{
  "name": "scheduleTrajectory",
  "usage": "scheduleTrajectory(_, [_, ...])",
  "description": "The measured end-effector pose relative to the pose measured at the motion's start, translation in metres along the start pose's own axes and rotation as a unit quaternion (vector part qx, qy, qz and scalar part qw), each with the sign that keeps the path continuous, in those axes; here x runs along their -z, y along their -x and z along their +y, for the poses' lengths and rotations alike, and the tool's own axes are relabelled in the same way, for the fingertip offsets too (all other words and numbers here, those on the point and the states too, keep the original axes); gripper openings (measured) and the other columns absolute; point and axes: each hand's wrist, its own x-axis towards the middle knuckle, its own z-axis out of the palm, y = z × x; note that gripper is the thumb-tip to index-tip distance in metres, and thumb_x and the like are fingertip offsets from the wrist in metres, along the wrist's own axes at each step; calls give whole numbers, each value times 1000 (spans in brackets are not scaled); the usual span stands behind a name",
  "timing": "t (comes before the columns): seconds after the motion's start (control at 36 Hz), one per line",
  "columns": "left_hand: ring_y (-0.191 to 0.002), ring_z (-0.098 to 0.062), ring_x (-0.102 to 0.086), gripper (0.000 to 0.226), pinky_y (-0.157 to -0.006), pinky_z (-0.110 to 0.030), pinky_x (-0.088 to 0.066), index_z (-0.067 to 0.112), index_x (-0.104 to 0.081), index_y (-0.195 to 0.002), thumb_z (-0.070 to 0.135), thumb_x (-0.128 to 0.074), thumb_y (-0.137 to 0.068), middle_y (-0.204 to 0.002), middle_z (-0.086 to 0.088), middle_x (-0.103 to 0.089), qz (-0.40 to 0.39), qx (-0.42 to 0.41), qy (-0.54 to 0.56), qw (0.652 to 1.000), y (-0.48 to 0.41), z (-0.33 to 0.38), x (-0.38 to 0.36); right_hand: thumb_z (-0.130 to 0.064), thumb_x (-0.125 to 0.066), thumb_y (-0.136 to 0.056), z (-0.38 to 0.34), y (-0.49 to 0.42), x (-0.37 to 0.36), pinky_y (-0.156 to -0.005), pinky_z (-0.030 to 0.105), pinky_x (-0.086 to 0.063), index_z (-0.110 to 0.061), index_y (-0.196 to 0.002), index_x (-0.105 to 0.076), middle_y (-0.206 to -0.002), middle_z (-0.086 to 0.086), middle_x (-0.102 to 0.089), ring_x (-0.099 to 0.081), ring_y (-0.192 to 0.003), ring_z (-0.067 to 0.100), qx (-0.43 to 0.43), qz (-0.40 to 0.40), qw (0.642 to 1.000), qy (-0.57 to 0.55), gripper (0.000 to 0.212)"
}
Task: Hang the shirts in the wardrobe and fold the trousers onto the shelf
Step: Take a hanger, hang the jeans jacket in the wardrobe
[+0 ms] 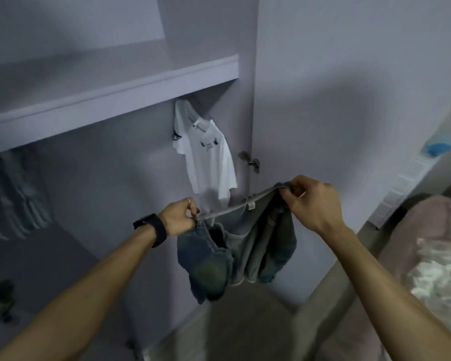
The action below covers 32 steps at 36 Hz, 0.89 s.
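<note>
Between your two hands hang the denim trousers [235,246], held out in front of the open wardrobe [102,178] and resting on nothing. Their waistband [235,208] is pulled taut. Its long axis runs from your left hand [179,217] at eight o'clock up to your right hand [310,201] at two o'clock, and the legs drop bunched toward six.

Your left fingers [190,208] are curled tight and pinch the lower end of the band. Your right fingers [301,183] and thumb are curled as well, pinching the upper end with a little denim gathered under them.

What the coming move turns on is the shelf [115,97], which lies at about ten o'clock from the trousers, higher up and well apart. I judge your left hand the nearer one to lead toward it. The legs hang crumpled and unfolded, so the fold likely has to come first, perhaps by bringing the two ends of the band together.

Further out, a white shirt [208,157] hangs inside the wardrobe at twelve o'clock, just beyond the band, with a door hinge [249,160] beside it at one. Striped garments [13,194] hang, blurred, at nine o'clock. A dark watch [151,229] sits on your left wrist, and a bed [427,256] with pale bedding lies at three to four.
</note>
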Motion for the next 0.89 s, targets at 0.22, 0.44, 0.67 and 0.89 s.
scheduleTrajectory(0.22, [-75,-17,-51,7,-64,-24,-42,25,-63,-80,23,-59,-84,-80,3,-55,-119,72,-1,990,7,-42,32,-41,-66,-91,-46,-54,-61,-76,40,-58,-20,-82,-64,-71,-1,-71,-69,-74,25,17,-79,996,-49,23])
scheduleTrajectory(0.44, [-61,-16,-61,20,-56,-28,-56,21,-66,-112,27,-65,-93,-86,0,-65,-33,126,78,988,7,-72,26,-41,-69,-91,-67,-97,-106,-71,33,-55,-26,-75,-65,-73,-4,-69,-63,-69,16,119,-141,982,-32,22])
scheduleTrajectory(0.67, [-59,-15,-69,19,-56,-21,-52,16,-74,-96,24,-57,-94,-78,-2,-73,201,210,86,953,16,-60,61,-32,-62,-89,-59,-150,-162,-69,29,-46,-26,-112,-65,-113,2,-65,-63,-101,25,252,-295,892,234,24])
scheduleTrajectory(0.89, [-91,-17,-67,33,-76,-26,-51,16,-74,-105,43,-76,-85,-95,1,-73,110,271,146,945,46,-48,46,-25,-51,-86,-70,-156,-191,-71,36,-60,-17,-76,-66,-73,1,-70,-69,-71,24,153,-408,900,-15,20])
